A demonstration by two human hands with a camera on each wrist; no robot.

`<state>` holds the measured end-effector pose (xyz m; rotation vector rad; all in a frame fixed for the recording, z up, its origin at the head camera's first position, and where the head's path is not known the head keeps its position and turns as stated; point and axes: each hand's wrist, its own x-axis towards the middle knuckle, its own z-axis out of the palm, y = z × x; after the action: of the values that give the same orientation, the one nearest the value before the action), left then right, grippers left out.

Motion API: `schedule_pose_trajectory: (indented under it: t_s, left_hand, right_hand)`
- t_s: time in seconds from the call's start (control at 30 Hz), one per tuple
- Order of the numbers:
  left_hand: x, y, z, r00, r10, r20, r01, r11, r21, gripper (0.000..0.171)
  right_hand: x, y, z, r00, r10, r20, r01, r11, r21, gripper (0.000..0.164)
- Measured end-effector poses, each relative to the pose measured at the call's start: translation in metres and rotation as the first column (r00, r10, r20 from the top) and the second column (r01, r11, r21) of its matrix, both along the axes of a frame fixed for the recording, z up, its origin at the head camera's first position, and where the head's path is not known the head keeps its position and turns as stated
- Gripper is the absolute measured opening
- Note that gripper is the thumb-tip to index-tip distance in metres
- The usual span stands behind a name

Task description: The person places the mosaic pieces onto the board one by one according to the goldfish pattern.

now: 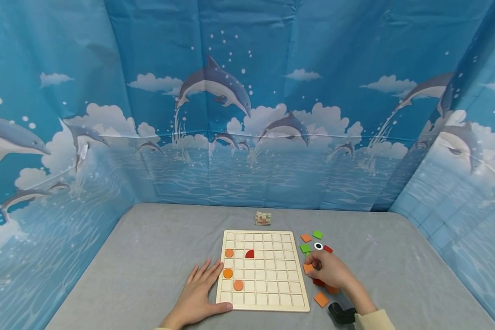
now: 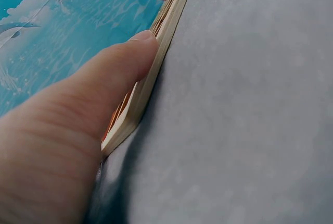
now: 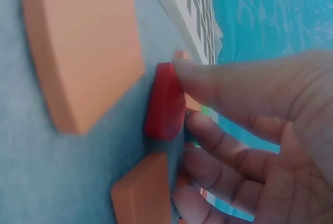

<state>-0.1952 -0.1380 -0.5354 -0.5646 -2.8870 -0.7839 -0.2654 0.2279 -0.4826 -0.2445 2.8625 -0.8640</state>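
A pale wooden grid board [image 1: 277, 264] lies on the grey cloth. On it are orange discs [image 1: 238, 285] and a red quarter-circle [image 1: 249, 254]. Spread out at the board's near left corner, my left hand [image 1: 195, 293] touches its left side with the fingers and the near edge with the thumb [image 2: 132, 57]. My right hand [image 1: 332, 270], just off the board's right edge, pinches an orange square tile [image 1: 308, 269] between thumb and fingers. In the right wrist view that tile [image 3: 192, 104] is partly hidden behind a red piece [image 3: 165, 101].
Right of the board lie loose green tiles [image 1: 305, 248], a white ring piece with a dark centre [image 1: 318, 246], red pieces [image 1: 318, 282] and another orange square [image 1: 321, 299]. A small patterned card [image 1: 263, 218] lies beyond the board. A dolphin-print curtain [image 1: 247, 174] surrounds the table.
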Motion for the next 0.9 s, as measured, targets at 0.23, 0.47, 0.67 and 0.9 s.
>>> schedule_pose_trajectory:
  t_s: [0.23,0.47,0.67,0.9]
  left_hand:
    - [-0.0008,-0.0003,0.0003,0.999,0.005,0.041,-0.005,1.0,-0.006,0.102]
    - [-0.0011,-0.0001,-0.0005,0.999,0.006,0.053,-0.006,1.0,-0.012,0.103]
    - [-0.0012,-0.0001,-0.0003,0.998,0.005,0.055,-0.004,1.0,-0.006,0.103]
    - [-0.001,0.0,-0.0002,0.998,0.004,0.056,-0.004,1.0,-0.009,0.103]
  right_hand:
    - [0.0022,0.0,0.0028,1.0,-0.004,0.004,0.004,1.0,0.016,0.024]
    - [0.0026,0.0018,-0.0004,1.0,-0.024,0.005,0.024,0.999,-0.023,0.023]
    - [0.003,0.0041,-0.0021,0.999,-0.033,0.009,0.034,0.997,-0.069,0.02]
    - [0.0057,0.0065,-0.0002,1.0,-0.024,0.01,0.025,0.989,-0.144,0.02]
